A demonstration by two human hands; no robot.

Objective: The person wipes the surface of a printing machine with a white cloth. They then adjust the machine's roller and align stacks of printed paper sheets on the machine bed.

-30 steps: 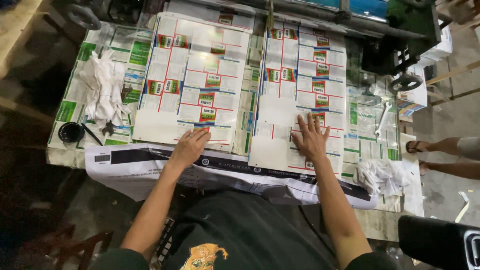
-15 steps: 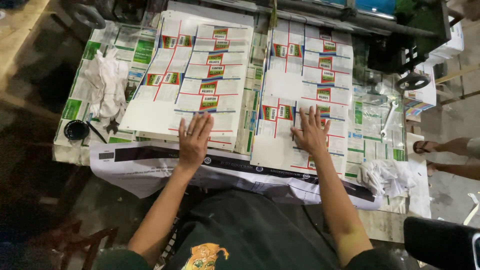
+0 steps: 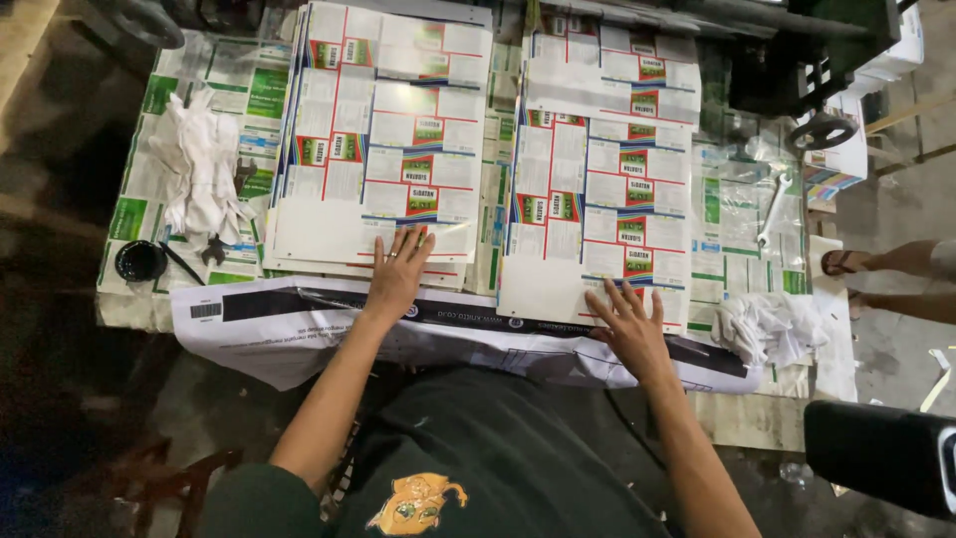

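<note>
Two stacks of printed sheets lie side by side on the surface, just apart. The left stack and the right stack are flat, shiny card, white with red lines and small green and red boxes. The left hand lies flat on the near edge of the left stack, arm stretched forward, fingers spread and a ring on one finger. Its grip pinches nothing. The right hand rests palm down on the near corner of the right stack, fingers fanned out, also holding nothing.

Under the stacks lies more printed paper, green and white, covering the surface. A long white and black plastic sheet hangs over the near edge. To the left sits a crumpled white cloth, and near it a small round black pot; what is in it cannot be seen. To the right lie a metal wrench and another rumpled white rag. Someone else's sandalled foot shows on the floor at the far right.
</note>
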